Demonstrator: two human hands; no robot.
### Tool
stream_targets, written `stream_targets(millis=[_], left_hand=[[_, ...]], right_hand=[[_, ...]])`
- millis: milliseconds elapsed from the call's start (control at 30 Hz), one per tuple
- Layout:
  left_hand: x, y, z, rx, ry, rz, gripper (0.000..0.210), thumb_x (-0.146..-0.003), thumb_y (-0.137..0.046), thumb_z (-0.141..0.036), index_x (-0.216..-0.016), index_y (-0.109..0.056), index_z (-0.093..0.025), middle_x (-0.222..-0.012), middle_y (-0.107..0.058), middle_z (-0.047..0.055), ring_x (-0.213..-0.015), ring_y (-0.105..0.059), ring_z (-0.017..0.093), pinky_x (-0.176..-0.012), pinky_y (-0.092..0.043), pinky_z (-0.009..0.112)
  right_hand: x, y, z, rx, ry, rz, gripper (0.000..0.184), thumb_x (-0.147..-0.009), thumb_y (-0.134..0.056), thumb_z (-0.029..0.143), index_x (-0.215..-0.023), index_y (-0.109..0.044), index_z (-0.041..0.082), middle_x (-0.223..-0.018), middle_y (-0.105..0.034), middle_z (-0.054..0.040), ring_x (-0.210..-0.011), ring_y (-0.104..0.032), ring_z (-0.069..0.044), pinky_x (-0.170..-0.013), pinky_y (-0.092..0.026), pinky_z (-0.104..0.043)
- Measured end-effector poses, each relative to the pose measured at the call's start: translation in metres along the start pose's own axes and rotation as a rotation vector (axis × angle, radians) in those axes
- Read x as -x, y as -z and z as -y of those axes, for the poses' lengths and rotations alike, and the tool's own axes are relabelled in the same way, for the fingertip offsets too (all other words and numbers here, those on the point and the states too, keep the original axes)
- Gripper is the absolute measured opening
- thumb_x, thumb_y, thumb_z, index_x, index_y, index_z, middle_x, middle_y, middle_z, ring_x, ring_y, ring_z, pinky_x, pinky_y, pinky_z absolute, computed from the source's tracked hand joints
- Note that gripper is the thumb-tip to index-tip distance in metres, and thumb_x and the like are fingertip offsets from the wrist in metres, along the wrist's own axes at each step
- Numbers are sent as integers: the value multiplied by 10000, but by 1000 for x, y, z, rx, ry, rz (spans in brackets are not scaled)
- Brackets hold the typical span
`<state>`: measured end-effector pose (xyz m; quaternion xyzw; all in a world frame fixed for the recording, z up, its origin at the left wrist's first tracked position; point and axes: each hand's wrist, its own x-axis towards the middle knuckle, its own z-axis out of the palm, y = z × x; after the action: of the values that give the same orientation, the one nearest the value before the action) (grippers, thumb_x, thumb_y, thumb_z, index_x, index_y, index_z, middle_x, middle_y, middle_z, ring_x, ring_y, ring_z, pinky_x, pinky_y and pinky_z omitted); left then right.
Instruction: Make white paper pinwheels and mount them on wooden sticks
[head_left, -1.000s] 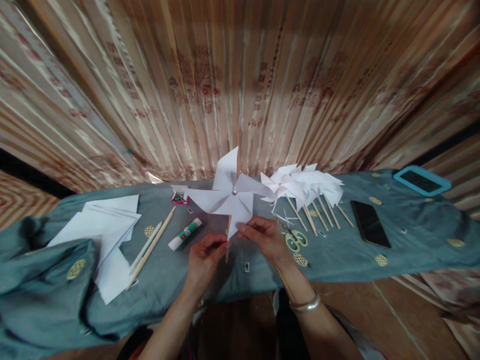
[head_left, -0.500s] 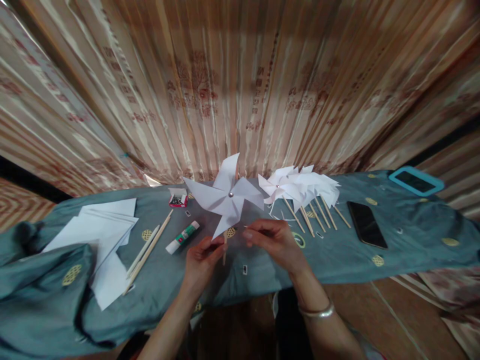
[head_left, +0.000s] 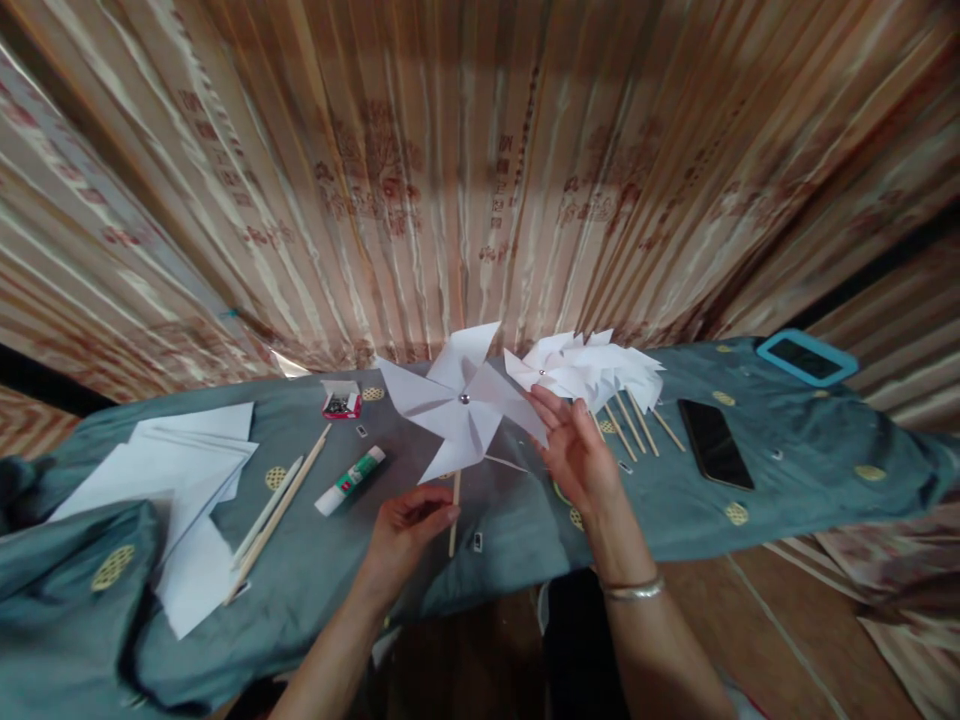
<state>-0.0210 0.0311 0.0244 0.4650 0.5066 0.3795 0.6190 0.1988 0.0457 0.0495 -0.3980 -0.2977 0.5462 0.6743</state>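
A white paper pinwheel [head_left: 463, 405] with a shiny pin at its centre stands upright in front of me. My left hand [head_left: 411, 530] pinches its wooden stick below the blades. My right hand [head_left: 577, 450] is raised at the pinwheel's right side, fingers extended and apart, close to the tip of one blade; whether it touches that blade I cannot tell. Behind the right hand lies a row of several finished pinwheels [head_left: 592, 365] on sticks, partly overlapping one another. A thin white paper strip [head_left: 506, 463] lies on the cloth between my hands.
A green and white glue stick [head_left: 350, 480] and a small box of pins [head_left: 342, 400] lie left of the pinwheel. Farther left are loose sticks [head_left: 281, 510] and white paper sheets [head_left: 191, 470]. A black phone [head_left: 715, 443] and a blue-framed tablet [head_left: 806, 358] lie on the right.
My right hand has opened and moved up and right to the blade's edge; a thin white strip now shows on the cloth. The pinwheel's blades have turned slightly.
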Motion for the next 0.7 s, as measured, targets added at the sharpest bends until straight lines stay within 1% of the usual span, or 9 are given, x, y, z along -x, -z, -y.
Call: stream_targets(millis=[33,100,233,300,400,500,700], left_hand=[[0,-1,0,-4,2,4,176,-567,-766,-336,-657,-717,-192,-668,-669,1,-668,-598,168,-699,-477,280],[-1,-3,1,-7,5,9,180,-567,-768,-338,-658,-716,-191,-664,-667,0,-661,-596,167,-692,-474,278],[-2,-5,1,9,5,2,169,-558,-775,-331,-641,-715,-196,-653,-671,0,-650,-596,168,-684,-477,278],[-2,-5,1,4,1,-5,168,-556,-774,-332,-641,-718,-198,-659,-677,3,-652,-599,170,-679,-480,279],[-2,-4,2,-23,-4,-15,183,-562,-765,-350,-661,-722,-202,-683,-687,10,-674,-611,182,-686,-488,286],[-1,-3,2,-41,0,-19,195,-566,-759,-371,-666,-720,-209,-689,-689,12,-681,-617,185,-693,-491,288],[-1,-4,1,3,9,-53,165,-549,-766,-341,-653,-718,-223,-679,-695,4,-674,-618,184,-702,-495,289]], right_hand=[[1,-2,-2,-15,-22,42,502,-779,-578,674,-1039,-719,268,-1221,-679,-50,-1186,-577,-228,-879,-503,-339],[3,-6,-4,-45,-62,82,554,-773,-532,726,-1040,-719,278,-1248,-667,-40,-1193,-573,-237,-882,-504,-347],[6,-9,-9,-93,-122,60,531,-731,-571,741,-985,-723,300,-1200,-692,-21,-1098,-629,-241,-869,-510,-361],[7,-10,-10,-84,-134,57,545,-718,-577,748,-986,-720,295,-1178,-703,-29,-1071,-642,-243,-870,-509,-367],[8,-13,-10,-40,-148,74,594,-681,-583,777,-968,-727,277,-1104,-731,-54,-1032,-660,-264,-858,-514,-386],[9,-17,-8,-23,-156,70,605,-634,-610,791,-901,-746,265,-1012,-755,-63,-984,-675,-281,-830,-525,-392],[11,-19,-12,36,-176,153,650,-700,-488,824,-814,-748,239,-852,-766,-81,-982,-682,-278,-818,-532,-390]])
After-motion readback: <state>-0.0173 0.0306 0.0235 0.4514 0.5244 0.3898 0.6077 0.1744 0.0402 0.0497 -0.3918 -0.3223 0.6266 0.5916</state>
